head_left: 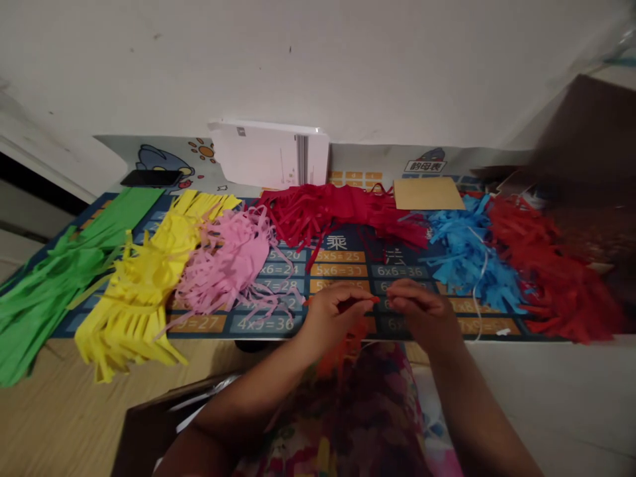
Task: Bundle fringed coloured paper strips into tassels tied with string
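My left hand point(328, 321) is closed in a pinch on orange fringed paper point(350, 348), with a small orange end showing at the fingertips. Cut strips of that paper hang down below the hand, over the table's front edge. Just to the right, my right hand point(427, 315) has its thumb and fingers pressed together. Whatever it pinches, if anything, is too small to make out. A narrow gap separates the two hands. Nearest on the left lies a pink fringed paper bundle point(231, 255); on the right, a blue one point(472, 248) with a white string point(481, 275) across it.
Yellow point(142, 271) and green fringed paper point(74, 265) lie at the left, dark red fringes point(342, 209) at the back, and red ones point(556, 265) at the right. A white box point(268, 156) leans on the wall near a phone point(152, 177) and a tan card point(428, 193).
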`<state>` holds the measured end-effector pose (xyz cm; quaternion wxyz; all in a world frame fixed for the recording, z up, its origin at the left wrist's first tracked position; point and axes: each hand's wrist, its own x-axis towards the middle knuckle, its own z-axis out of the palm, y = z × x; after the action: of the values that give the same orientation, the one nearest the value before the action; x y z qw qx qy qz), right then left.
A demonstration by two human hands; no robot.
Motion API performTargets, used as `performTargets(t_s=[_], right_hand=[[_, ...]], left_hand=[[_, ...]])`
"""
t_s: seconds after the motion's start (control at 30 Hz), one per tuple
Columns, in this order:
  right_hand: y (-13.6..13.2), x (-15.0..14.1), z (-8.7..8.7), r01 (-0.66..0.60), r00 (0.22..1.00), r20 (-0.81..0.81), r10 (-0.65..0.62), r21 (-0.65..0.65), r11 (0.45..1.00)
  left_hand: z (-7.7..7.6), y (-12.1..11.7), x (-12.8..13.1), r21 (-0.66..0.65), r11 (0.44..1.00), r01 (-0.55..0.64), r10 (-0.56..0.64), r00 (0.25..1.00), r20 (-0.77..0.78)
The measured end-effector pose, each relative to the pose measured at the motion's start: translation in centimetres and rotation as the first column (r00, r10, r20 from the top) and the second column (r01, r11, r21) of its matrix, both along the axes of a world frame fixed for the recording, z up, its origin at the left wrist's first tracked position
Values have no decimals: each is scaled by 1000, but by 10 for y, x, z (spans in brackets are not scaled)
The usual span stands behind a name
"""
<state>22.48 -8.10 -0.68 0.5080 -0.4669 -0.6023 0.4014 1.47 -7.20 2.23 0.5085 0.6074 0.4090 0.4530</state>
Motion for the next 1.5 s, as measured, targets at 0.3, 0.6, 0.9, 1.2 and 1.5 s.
performTargets(t_s=[0.3, 0.6, 0.9, 1.2, 1.5], right_hand=[[-21, -34, -9, 71, 964, -244, -110, -160, 984], [-29, -36, -6, 219, 973, -59, -223, -62, 974], [-37, -28, -6, 112, 987, 117, -113, 10, 994], [-36, -27, -3, 59, 994, 99, -51, -76, 995], [-40, -31, -12, 98, 990, 107, -96, -15, 995]], left_hand=[[-3, -4, -6, 219, 976, -2, 36, 988, -149], [6, -4, -11, 356, 926, 125, -8, 950, -313], [12, -1, -17, 231, 942, 242, -147, 920, -364], [10, -1, -19, 101, 963, 249, -214, 938, -273], [14, -4, -16, 111, 972, 209, -169, 942, -291]])
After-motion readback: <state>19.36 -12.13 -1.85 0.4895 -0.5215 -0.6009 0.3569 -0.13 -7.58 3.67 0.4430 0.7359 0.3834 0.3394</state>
